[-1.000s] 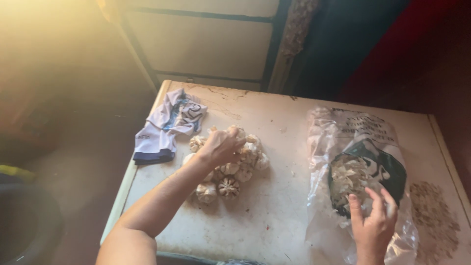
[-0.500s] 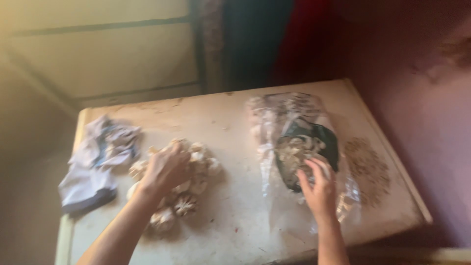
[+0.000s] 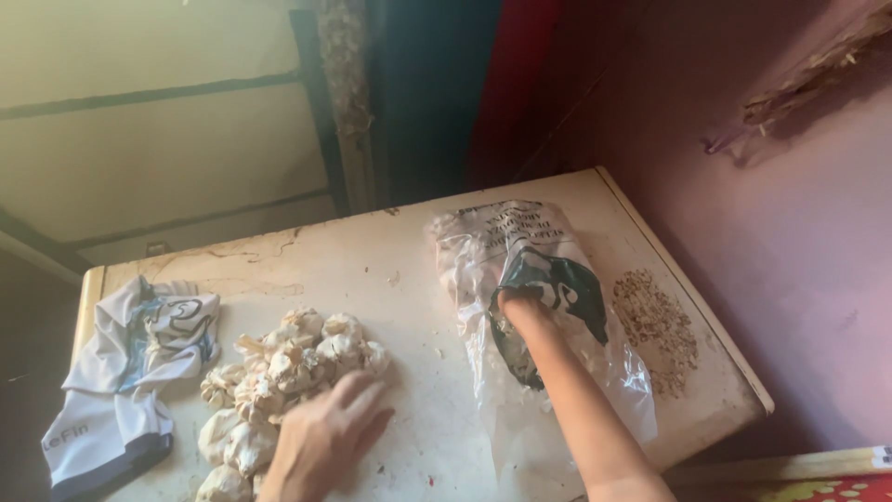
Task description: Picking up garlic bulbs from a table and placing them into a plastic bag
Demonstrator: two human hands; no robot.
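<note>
While heaped together, pale papery garlic bulbs [image 3: 288, 372] beside left hand [image 3: 321, 442].

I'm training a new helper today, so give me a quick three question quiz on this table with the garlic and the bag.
1. True or false: the right hand is reaching into the clear plastic bag.
2. Which lies nearest the left hand? A) the white cloth B) the pile of garlic bulbs C) the patch of scraps
3. Fill in: the white cloth lies at the table's ______ end, by the person's own sides.

Key
1. True: the forearm enters the bag's mouth and the hand is inside.
2. B: the hand rests against the pile.
3. Left.
</note>
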